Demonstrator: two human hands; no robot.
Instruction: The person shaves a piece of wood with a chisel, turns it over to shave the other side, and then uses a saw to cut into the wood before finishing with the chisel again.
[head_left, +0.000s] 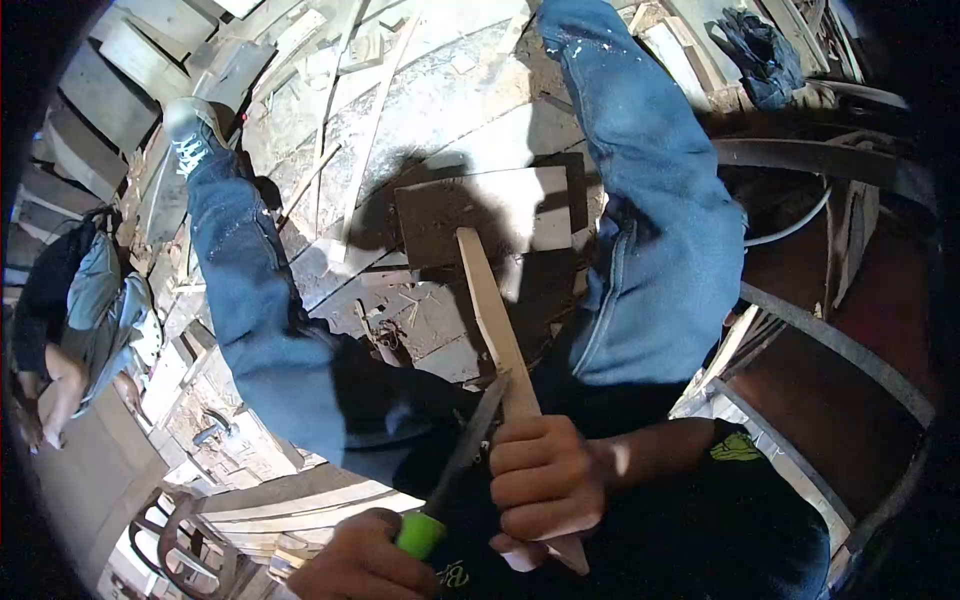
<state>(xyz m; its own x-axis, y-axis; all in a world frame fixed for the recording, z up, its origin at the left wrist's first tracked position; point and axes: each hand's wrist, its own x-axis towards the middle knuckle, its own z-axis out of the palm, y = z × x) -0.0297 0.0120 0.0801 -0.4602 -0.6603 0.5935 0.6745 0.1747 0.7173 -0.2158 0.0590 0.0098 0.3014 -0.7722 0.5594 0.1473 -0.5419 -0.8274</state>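
Observation:
My left hand (365,558) is closed around the bright green handle of what looks like a file (465,450). Its long, dark, narrow blade slants up to the right, and the tip meets the edge of a pale wooden strip (487,310). Wrapped around the strip's lower part is my right hand (548,480), with a short end poking out below the fist. The strip's far end reaches over a rectangular wooden block (430,220) between my legs; whether it touches the block is not clear. Shadow partly covers the block.
My jeans-clad legs (660,200) spread on both sides. Wood scraps and thin sticks (380,120) litter the floor. Another person (75,310) sits at the far left. Curved dark wooden frames (830,350) stand close on the right, and a black plastic bag (760,60) lies at the upper right.

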